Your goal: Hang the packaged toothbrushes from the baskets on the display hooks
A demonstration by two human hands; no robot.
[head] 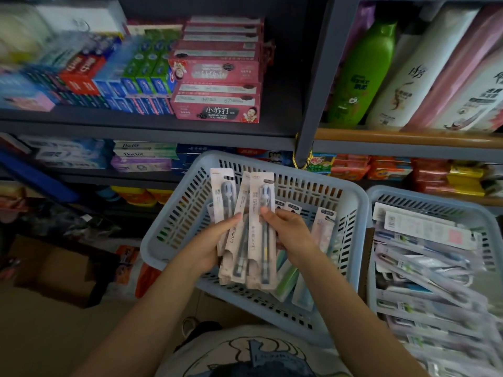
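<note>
Setting: shop aisle, dark grey metal shelving [152, 131] filling the upper half of the view, with an upright post [315, 104] dividing two bays.

Upper left shelf: stacked pink toothpaste boxes [217, 107] marked "Baking Soda Toothpaste"; beside them blue, green and red toothpaste cartons [114, 83], blurred.

Upper right shelf: a green bottle [362, 77] leaning, next to white and pink bottles [424, 77] leaning the same way.

Lower shelves: white and purple boxes [141, 156] at left; orange and yellow packets [394, 170] at right.

Floor, lower left: an open cardboard box [54, 270], pale tiles beneath.

Baskets: two pale blue slotted plastic baskets side by side. Left basket [174, 235] sits directly below the hands and holds a few loose packs, green and light blue among them. Right basket [381, 197] is heaped with flat clear-and-white toothbrush packs [424, 268] lying at angles.

Task item: a bundle of packaged toothbrushes [245, 229], held above the left basket. Long narrow beige cards, each with a hang-slot at the top and a clear blister showing a dark brush head and handle; one handle bears a yellow band. The cards fan out at the top and overlap at the bottom.

Hands: left hand [209, 243] grips the bundle from its left edge, fingers curled round the back, thumb across the front. Right hand [288, 229] pinches the front card near the brush head, fingers closed on its right edge.
</note>
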